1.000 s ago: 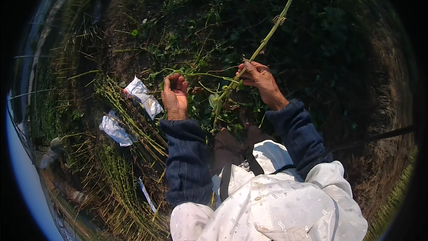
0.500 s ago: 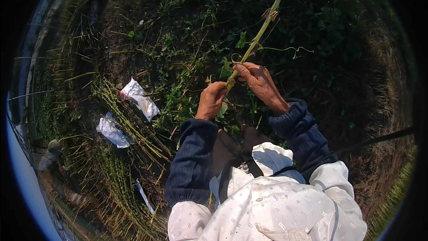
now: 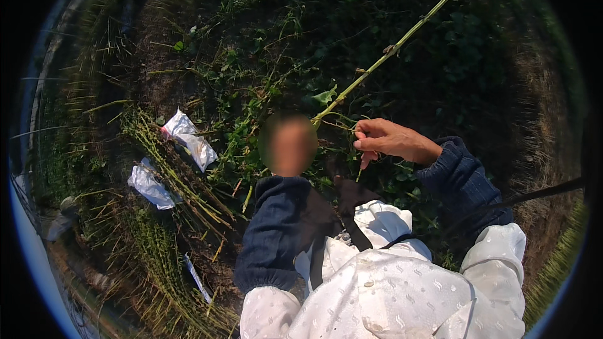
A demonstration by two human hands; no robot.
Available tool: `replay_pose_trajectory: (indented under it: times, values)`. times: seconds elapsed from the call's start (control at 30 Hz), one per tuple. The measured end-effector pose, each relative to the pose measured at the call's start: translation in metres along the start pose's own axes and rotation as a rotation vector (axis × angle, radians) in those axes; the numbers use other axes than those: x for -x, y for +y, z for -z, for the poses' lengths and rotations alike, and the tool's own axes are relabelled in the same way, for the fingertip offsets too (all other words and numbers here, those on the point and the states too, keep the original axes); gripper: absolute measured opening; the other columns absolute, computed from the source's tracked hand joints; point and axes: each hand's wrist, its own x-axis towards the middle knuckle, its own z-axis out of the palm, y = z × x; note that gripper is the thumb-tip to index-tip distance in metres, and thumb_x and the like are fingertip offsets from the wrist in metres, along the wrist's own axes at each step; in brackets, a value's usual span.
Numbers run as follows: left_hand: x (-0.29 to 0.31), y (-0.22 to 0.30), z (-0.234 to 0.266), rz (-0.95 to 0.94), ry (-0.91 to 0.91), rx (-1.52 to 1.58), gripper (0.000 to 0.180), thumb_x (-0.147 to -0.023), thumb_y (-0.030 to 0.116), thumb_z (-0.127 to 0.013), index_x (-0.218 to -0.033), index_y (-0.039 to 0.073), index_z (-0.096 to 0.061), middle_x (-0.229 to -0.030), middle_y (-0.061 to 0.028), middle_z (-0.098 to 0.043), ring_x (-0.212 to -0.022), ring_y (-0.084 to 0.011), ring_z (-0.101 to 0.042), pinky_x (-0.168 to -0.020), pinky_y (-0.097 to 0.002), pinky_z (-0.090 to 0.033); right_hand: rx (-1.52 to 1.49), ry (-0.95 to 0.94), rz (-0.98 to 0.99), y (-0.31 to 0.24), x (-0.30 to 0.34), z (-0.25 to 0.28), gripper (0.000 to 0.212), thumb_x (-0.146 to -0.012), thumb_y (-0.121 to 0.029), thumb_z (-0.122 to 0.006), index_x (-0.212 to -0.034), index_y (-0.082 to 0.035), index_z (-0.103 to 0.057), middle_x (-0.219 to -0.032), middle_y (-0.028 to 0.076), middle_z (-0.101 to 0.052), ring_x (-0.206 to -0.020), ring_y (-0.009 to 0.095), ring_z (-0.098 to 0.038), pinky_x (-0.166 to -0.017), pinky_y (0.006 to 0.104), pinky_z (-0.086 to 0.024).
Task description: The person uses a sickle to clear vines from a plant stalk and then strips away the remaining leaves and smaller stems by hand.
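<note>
The right hand (image 3: 389, 140) pinches a thin tendril (image 3: 339, 126); the left hand (image 3: 289, 146) is blurred, its grip I can't tell. From there a green stalk (image 3: 377, 63) slants toward half-past one; steadying it should help a gentle pull.

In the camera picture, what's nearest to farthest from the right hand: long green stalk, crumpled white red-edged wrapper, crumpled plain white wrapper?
From the right hand:
1. Long green stalk, just up-left.
2. Crumpled white red-edged wrapper, farther left.
3. Crumpled plain white wrapper, farthest left.
</note>
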Motion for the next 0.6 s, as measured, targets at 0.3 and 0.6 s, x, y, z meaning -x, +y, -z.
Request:
replay_pose_trajectory:
  times: [0.3,0.6]
  values:
    - [0.025,-0.018,0.022,-0.117,-0.243,0.012,0.007,-0.084,0.015,-0.059,-0.090,0.012,-0.058,-0.078,-0.0044,-0.054,-0.078,-0.0262,-0.058,-0.062,-0.0385,-0.048,0.132,0.082,0.122,-0.117,-0.003,0.051,0.025,-0.093,-0.031,-0.058,-0.088,-0.008,-0.050,-0.061,-0.005,-0.041,-0.050,0.003,-0.051,-0.054,0.0232,-0.052]
    - [0.027,-0.032,0.024,0.290,-0.471,0.711,0.022,-0.096,0.019,-0.053,-0.105,0.001,-0.062,-0.089,-0.0070,-0.063,-0.081,-0.0185,-0.058,-0.075,-0.0309,-0.046,0.341,0.604,0.883,-0.094,-0.035,-0.002,0.063,-0.095,-0.038,-0.050,-0.146,-0.014,-0.022,-0.147,0.013,-0.032,-0.136,0.028,-0.032,-0.102,0.0451,-0.040]
